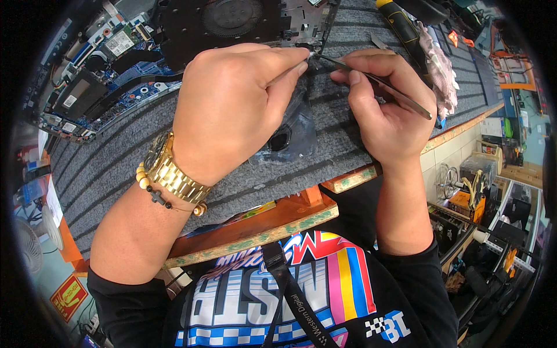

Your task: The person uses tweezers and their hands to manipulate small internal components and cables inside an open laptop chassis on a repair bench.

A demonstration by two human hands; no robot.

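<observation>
- Left hand (pixel 232 107) pinched a tiny part at the clear plastic bag (pixel 296 124).
- Right hand (pixel 386 110) gripped tweezers (pixel 377 81), tips touching that part.
- Opened laptop (pixel 145 52) lay beyond on grey mat (pixel 116 168).

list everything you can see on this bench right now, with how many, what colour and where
laptop: one, opened, black fan and blue board, top left on the mat
mat: one, grey ribbed, covers the bench
plastic film: one, clear-dark, mid mat under the hands
tweezers: one, metal, in the right hand, tip at the laptop's edge
screwdriver: one, yellow and black, top right on the mat
rag: one, pale, right edge of the mat
watch: one, gold, left wrist
bead bracelet: one, cream and dark, left wrist
left hand: pinching at the laptop's edge
right hand: gripping the tweezers
</observation>
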